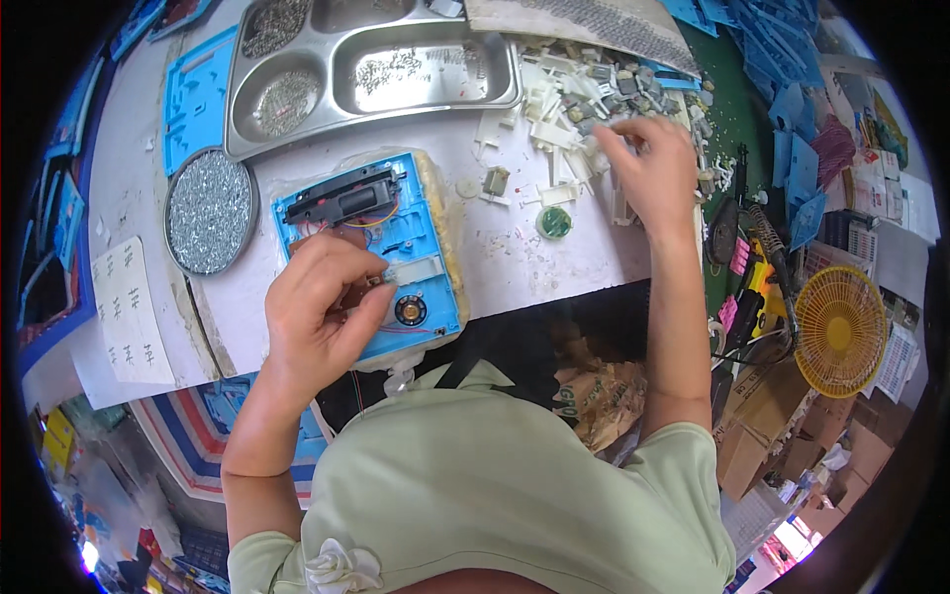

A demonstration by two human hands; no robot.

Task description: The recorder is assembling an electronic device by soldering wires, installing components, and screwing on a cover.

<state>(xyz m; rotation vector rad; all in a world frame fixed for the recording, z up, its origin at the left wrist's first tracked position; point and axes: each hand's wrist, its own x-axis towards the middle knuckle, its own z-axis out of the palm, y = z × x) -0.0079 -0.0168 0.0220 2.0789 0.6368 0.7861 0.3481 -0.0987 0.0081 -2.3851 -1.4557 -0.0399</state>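
Observation:
A blue plastic housing (432, 220) lies on a padded block at the table's front edge. It holds a black mechanism (341, 201), thin coloured wires, a small round speaker (411, 310) and a whitish strip (418, 270). Over its left half is my left hand (322, 297), fingers curled, thumb and forefinger close together beside the strip; whatever they grip is too small to make out. My right hand (653, 173) reaches over a pile of white plastic parts (559, 134), its thumb and forefinger drawn together at the pile's edge. What sits between those fingertips cannot be made out.
Behind the housing stands a metal compartment tray (371, 117) with small metal pieces. A round dish (210, 213) of silvery bits sits left, beside a marked paper sheet (131, 307). A green round item (554, 223) lies right of the housing. A yellow fan (839, 332) stands far right.

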